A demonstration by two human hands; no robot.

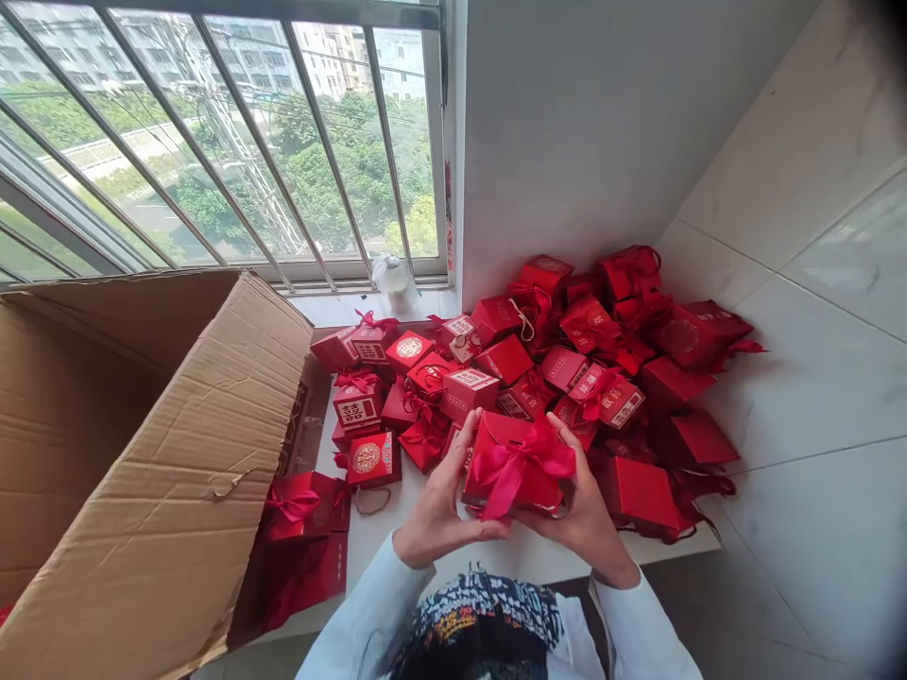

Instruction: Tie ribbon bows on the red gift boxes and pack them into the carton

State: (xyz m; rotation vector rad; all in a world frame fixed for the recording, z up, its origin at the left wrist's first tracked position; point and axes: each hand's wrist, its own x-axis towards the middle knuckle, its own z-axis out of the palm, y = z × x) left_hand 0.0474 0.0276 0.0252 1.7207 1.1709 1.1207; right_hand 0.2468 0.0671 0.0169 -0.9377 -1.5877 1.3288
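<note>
A box (496,437) is resting between the left hand (443,505) and the right hand (591,519), above the near part of the tabletop (375,534). Beyond both hands, a heap of boxes (504,359) is spreading over the tabletop and coming around to the right of the right hand. A carton (170,463) is standing left of the left hand, with another box (324,505) lying between them, just beside the carton. Farther off, beyond the left hand, a bag (395,285) is sitting before the window (354,170). A side wall (814,378) is rising right of the right hand.
</note>
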